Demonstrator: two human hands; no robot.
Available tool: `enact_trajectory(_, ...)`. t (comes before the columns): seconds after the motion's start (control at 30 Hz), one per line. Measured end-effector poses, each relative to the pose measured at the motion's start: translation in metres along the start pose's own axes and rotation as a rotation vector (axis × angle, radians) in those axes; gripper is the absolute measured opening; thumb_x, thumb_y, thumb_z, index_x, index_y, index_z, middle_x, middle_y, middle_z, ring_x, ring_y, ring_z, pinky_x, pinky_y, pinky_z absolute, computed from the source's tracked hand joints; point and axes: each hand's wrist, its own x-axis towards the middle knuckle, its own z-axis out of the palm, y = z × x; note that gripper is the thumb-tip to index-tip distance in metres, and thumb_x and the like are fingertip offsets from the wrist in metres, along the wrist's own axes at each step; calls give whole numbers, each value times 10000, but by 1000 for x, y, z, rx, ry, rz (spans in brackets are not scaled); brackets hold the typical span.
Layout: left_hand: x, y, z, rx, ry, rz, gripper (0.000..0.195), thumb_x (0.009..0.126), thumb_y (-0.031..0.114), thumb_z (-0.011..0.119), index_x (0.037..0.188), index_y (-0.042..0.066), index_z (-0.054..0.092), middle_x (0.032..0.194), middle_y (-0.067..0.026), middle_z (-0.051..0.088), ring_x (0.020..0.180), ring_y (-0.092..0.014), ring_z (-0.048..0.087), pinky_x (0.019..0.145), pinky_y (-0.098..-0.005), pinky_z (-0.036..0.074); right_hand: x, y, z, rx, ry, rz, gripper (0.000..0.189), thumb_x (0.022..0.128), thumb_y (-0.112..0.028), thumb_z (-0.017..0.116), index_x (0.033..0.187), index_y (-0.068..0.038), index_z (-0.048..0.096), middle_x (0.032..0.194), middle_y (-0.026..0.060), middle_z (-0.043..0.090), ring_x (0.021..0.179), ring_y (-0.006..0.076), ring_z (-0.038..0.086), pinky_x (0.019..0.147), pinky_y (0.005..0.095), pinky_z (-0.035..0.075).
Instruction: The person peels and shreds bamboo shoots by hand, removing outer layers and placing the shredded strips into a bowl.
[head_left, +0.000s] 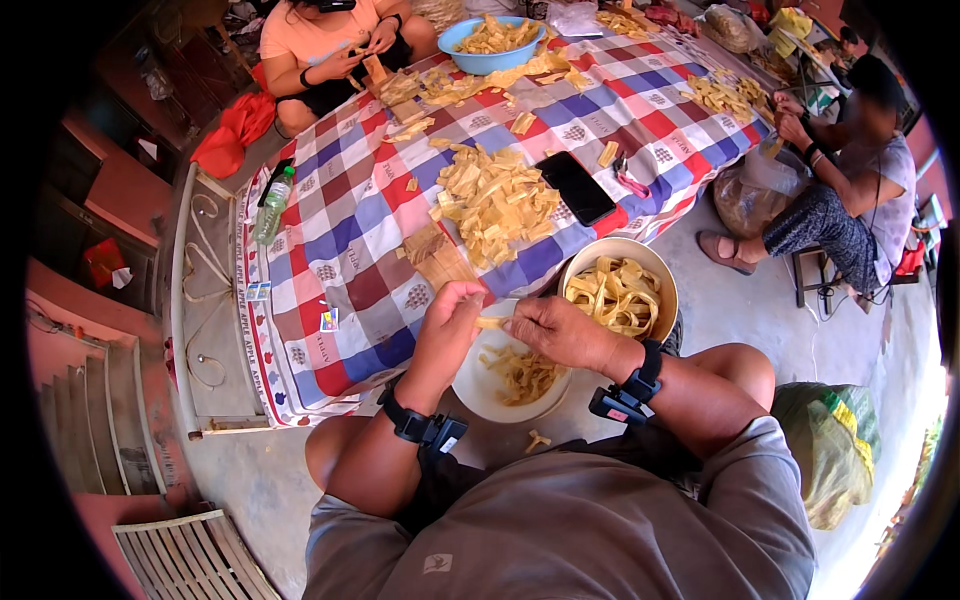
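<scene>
A short pale yellow strip (491, 322) spans the gap between my two hands. My left hand (450, 326) pinches one end between thumb and fingers, and my right hand (559, 330) grips the other. Just below them is a white basin (469, 382) with yellow pieces (529, 375) in it. To the right of my right hand, a cream-coloured pot (670, 281) contains long, curled yellow strips (615, 296). Beyond my left hand, a wooden board (439, 259) lies at the table's edge, touching a heap of short, flat yellow pieces (495, 202).
A checked cloth covers the table (352, 259). On it are a black smartphone (576, 187), small snips (628, 176), a green-tinted bottle (275, 206) and a blue basin (491, 61). One person (322, 52) sits across, another (847, 165) at right. A sack (829, 450) stands at right.
</scene>
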Motion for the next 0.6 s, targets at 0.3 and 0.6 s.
enact_trajectory(0.3, 10, -2, -23, -52, 153, 127, 99, 965, 97, 583, 1057, 90, 548, 747, 55, 495, 579, -8, 386, 494, -178, 291, 60, 32, 14, 80, 218, -81, 157, 923, -149, 643, 1000, -18, 602, 795, 163, 630, 748, 289, 624, 716, 378, 494)
enact_trajectory(0.6, 31, -22, -41, -13, 290, 158, 87, 975, 124, 582, 1052, 84, 574, 771, 41, 531, 595, -11, 418, 515, -174, 327, 102, 45, 29, -49, 345, -198, 76, 955, -38, 579, 1028, -28, 560, 765, 3, 586, 691, 92, 543, 622, 269, 464)
